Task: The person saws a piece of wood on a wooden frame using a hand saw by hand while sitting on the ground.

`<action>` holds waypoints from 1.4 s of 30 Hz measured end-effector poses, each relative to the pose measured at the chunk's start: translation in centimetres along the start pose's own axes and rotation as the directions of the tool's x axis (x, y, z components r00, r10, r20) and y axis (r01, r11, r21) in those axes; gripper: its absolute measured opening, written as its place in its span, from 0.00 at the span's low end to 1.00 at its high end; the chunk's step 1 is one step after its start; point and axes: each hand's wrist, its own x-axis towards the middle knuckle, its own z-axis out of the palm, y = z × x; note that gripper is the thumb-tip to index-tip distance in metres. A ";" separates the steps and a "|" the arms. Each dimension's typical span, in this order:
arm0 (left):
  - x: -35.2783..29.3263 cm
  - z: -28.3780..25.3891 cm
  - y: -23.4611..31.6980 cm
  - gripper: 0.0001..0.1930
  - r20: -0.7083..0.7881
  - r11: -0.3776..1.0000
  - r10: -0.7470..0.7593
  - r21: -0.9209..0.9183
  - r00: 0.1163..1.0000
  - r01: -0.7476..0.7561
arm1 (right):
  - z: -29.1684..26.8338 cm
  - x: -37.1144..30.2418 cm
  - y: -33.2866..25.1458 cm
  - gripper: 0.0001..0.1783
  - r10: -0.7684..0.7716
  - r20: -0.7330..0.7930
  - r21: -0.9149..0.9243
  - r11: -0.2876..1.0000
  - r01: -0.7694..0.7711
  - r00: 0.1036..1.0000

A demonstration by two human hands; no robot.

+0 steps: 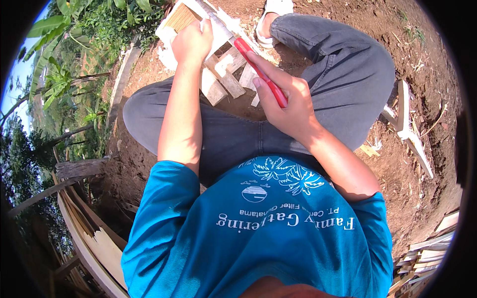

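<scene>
My right hand [290, 99] is wrapped around the red handle [263, 74] of a hand tool with a long, narrow grey blade [217, 22]. The blade slants up and left, past my left hand, and runs out at the top edge, so its tip is out of view. My left hand [193, 43] is closed, thumb up, on a piece of pale wood [180, 19] beyond my knees. The undersides of its fingers are hidden. Below the blade, several short wood offcuts [226, 79] lie between my crossed legs.
My legs in dark grey trousers [343, 74] frame the work spot on brown soil. To the right lies a split branch [410, 134]. Wood strips [427, 258] are piled at lower right, long boards [94, 243] at lower left. Green plants [59, 64] grow on the left.
</scene>
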 end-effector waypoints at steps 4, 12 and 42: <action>0.1 0.3 0.1 0.28 -0.005 1.000 -0.005 0.011 1.000 0.005 | -0.9 -0.6 0.2 0.26 0.013 0.000 -0.006 1.000 -0.013 1.000; 0.0 0.7 -1.1 0.29 -0.019 0.999 0.014 -0.040 1.000 -0.014 | -3.8 -2.9 -1.7 0.28 0.093 0.080 -0.017 0.996 -0.092 0.992; 1.6 2.7 -5.7 0.12 -0.208 0.905 0.225 -0.318 0.952 -0.284 | -4.0 -2.9 1.3 0.23 0.157 0.035 0.053 0.986 -0.159 0.987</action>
